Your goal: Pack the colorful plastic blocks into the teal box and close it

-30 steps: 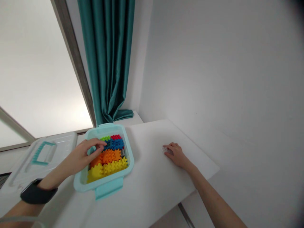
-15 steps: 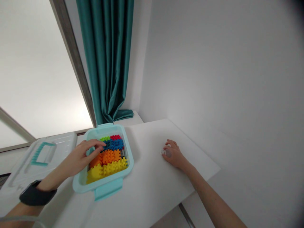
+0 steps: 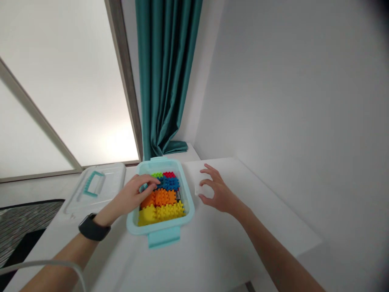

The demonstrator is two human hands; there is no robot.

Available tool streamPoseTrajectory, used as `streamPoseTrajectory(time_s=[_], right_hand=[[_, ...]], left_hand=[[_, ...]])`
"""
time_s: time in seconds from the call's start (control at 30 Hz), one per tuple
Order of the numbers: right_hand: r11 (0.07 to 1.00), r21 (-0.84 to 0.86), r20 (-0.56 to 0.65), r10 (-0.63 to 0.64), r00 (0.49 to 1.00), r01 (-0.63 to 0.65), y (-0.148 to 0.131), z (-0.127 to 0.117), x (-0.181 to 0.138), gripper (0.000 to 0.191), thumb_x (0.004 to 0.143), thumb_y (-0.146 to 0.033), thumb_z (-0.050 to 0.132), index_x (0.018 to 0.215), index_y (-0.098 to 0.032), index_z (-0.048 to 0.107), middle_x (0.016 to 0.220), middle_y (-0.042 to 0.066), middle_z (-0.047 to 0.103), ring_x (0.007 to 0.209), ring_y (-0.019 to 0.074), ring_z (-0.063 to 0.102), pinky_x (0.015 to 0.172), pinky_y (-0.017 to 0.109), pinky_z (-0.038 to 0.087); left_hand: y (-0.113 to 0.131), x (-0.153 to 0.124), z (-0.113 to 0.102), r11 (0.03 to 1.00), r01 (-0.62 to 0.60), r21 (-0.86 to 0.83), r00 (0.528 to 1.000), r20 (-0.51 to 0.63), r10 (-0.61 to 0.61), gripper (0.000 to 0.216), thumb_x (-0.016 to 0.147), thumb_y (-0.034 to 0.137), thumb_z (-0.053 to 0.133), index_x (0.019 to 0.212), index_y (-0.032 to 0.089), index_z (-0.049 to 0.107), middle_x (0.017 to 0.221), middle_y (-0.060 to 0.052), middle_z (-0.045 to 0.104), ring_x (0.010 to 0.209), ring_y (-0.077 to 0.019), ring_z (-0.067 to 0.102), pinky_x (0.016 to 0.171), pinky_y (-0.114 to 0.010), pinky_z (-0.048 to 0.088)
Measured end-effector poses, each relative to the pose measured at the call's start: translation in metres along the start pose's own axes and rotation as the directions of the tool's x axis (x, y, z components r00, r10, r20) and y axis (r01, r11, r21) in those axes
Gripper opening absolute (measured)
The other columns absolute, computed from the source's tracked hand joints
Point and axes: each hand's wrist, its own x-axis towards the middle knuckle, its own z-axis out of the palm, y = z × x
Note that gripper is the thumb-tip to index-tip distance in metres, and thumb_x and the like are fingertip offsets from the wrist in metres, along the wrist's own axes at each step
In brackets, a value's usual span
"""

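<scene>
A pale teal plastic box (image 3: 132, 222) stands on the white table (image 3: 212, 251), packed with yellow (image 3: 161, 211), orange (image 3: 162, 197), blue (image 3: 168, 183), red and green toothed blocks. My left hand (image 3: 130, 198), with a black watch (image 3: 92, 228) on the wrist, lies over the box's left wall; its fingers curl round the rim and touch the blue blocks. Just right of the box, my right hand (image 3: 217, 191) pinches a small white piece (image 3: 197, 189) between thumb and forefinger, the other fingers spread.
The box's clear lid (image 3: 103, 194) with a teal handle lies to the left on the table. A teal curtain (image 3: 167, 81) hangs behind, next to a window. A white wall runs along the right. A striped mat (image 3: 27, 211) is at the left, and a grey cable (image 3: 45, 264) crosses my left forearm.
My right hand lifted the small white piece off the table and carried it left, up to the box. The view swung left. My left hand stayed on the box.
</scene>
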Motion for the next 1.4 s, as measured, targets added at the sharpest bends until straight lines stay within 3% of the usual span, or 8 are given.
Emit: streamPoseTrajectory(time_s=[0.23, 0.37, 0.53, 0.7, 0.93, 1.07, 1.2, 1.4], right_hand=[[0.983, -0.016, 0.124, -0.181, 0.976, 0.184, 0.008, 0.030, 0.078, 0.020, 0.075, -0.017, 0.076, 0.090, -0.019, 0.062, 0.125, 0.017, 0.057, 0.143, 0.0359, 0.037, 0.111, 0.057, 0.041], [0.986, -0.013, 0.178, -0.164, 0.970, 0.169, 0.028, 0.032, 0.081, 0.018, 0.075, -0.018, 0.076, 0.087, -0.019, 0.063, 0.125, 0.017, 0.059, 0.141, 0.0353, 0.041, 0.110, 0.057, 0.042], [0.999, -0.021, 0.081, -0.037, 0.996, 0.039, 0.042, 0.011, 0.077, 0.014, 0.081, -0.030, 0.074, 0.087, -0.021, 0.065, 0.118, 0.014, 0.059, 0.135, 0.0351, 0.045, 0.109, 0.059, 0.042], [0.998, 0.055, 0.015, -0.014, 1.000, 0.013, 0.022, 0.019, 0.100, 0.024, 0.084, -0.041, 0.073, 0.099, -0.022, 0.068, 0.121, 0.014, 0.056, 0.133, 0.0345, 0.045, 0.107, 0.057, 0.043], [0.993, 0.048, 0.142, -0.115, 0.983, 0.109, 0.003, 0.062, 0.137, 0.030, 0.083, -0.037, 0.074, 0.106, -0.020, 0.069, 0.121, 0.013, 0.056, 0.128, 0.0329, 0.045, 0.109, 0.054, 0.040], [0.997, 0.050, 0.104, -0.067, 0.992, 0.062, 0.010, 0.056, 0.128, 0.024, 0.090, -0.030, 0.064, 0.111, -0.019, 0.065, 0.118, 0.013, 0.057, 0.120, 0.0296, 0.050, 0.107, 0.051, 0.042], [0.998, 0.034, 0.069, 0.043, 0.997, -0.045, 0.017, 0.036, 0.092, 0.019, 0.092, -0.027, 0.057, 0.110, -0.021, 0.061, 0.112, 0.012, 0.061, 0.114, 0.0289, 0.054, 0.103, 0.050, 0.044], [0.967, -0.096, 0.239, 0.252, 0.938, -0.235, 0.022, 0.025, 0.008, 0.016, 0.087, -0.027, 0.065, 0.101, -0.022, 0.062, 0.106, 0.009, 0.064, 0.106, 0.0267, 0.059, 0.097, 0.045, 0.046]], left_hand=[[-0.005, -0.008, 0.005, 0.991, 0.057, -0.119, 0.991, -0.117, -0.071, 0.023, 0.095, 0.033, 0.050, 0.101, 0.022, 0.069, 0.094, -0.004, 0.073, 0.089, -0.0207, 0.066, 0.081, -0.034, 0.050], [-0.004, -0.007, 0.004, 0.993, 0.039, -0.110, 0.994, -0.096, -0.049, 0.022, 0.095, 0.031, 0.049, 0.100, 0.023, 0.069, 0.093, -0.003, 0.073, 0.088, -0.0200, 0.066, 0.084, -0.035, 0.049], [-0.003, -0.005, 0.003, 0.994, 0.040, -0.100, 0.994, -0.097, -0.050, 0.023, 0.095, 0.032, 0.049, 0.099, 0.022, 0.069, 0.094, -0.004, 0.073, 0.087, -0.0202, 0.065, 0.083, -0.036, 0.049], [-0.004, -0.007, 0.004, 0.992, 0.066, -0.105, 0.990, -0.119, -0.078, 0.024, 0.095, 0.032, 0.048, 0.100, 0.023, 0.070, 0.095, -0.004, 0.074, 0.090, -0.0209, 0.065, 0.084, -0.035, 0.050], [-0.004, -0.008, 0.004, 0.992, 0.077, -0.096, 0.989, -0.121, -0.088, 0.022, 0.094, 0.030, 0.049, 0.098, 0.023, 0.070, 0.091, -0.004, 0.073, 0.089, -0.0203, 0.065, 0.084, -0.035, 0.050], [-0.004, -0.008, 0.005, 0.994, 0.078, -0.081, 0.990, -0.114, -0.087, 0.023, 0.095, 0.030, 0.049, 0.099, 0.023, 0.070, 0.093, -0.004, 0.074, 0.090, -0.0206, 0.065, 0.084, -0.036, 0.050], [-0.005, -0.008, 0.005, 0.993, 0.091, -0.078, 0.989, -0.106, -0.099, 0.025, 0.095, 0.034, 0.049, 0.102, 0.023, 0.071, 0.093, -0.004, 0.074, 0.089, -0.0212, 0.066, 0.082, -0.035, 0.051], [-0.004, -0.008, 0.004, 0.991, 0.105, -0.088, 0.988, -0.107, -0.114, 0.028, 0.094, 0.039, 0.049, 0.098, 0.022, 0.071, 0.095, -0.005, 0.075, 0.089, -0.0220, 0.068, 0.080, -0.033, 0.054]])
